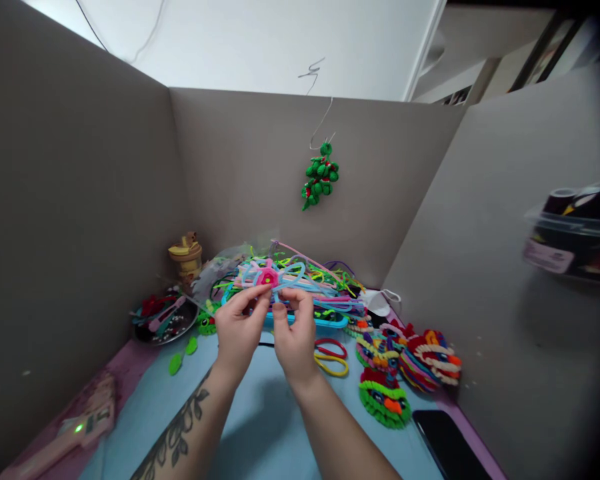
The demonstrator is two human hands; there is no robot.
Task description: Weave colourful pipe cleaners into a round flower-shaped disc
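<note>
A black phone lies at the near right edge of the bench, and across from it, at the near left, lies a pink glue gun with a green light glowing on its side. Over the middle, both forearms reach forward, the left one tattooed with leaves. The left hand has its grip clamped, thumb against fingertips, just under the pink centre of a fuzzy flower with light blue loops; the right hand has its grip closed on the light blue stem beside it, the exact contact partly hidden by the fingers. The flower is held up above the bench, in front of the heap behind. Beside the right wrist lie scissors with one red and one yellow handle loop. To their right sit bright fuzzy pieces, some piled together. On the left are green leaf shapes, then a metal bowl of small bits. Farther back, many-coloured pipe cleaners heap over a blue tray, with a brown pot to the left. Beyond, a green cluster hangs by a wire against the grey partition.
</note>
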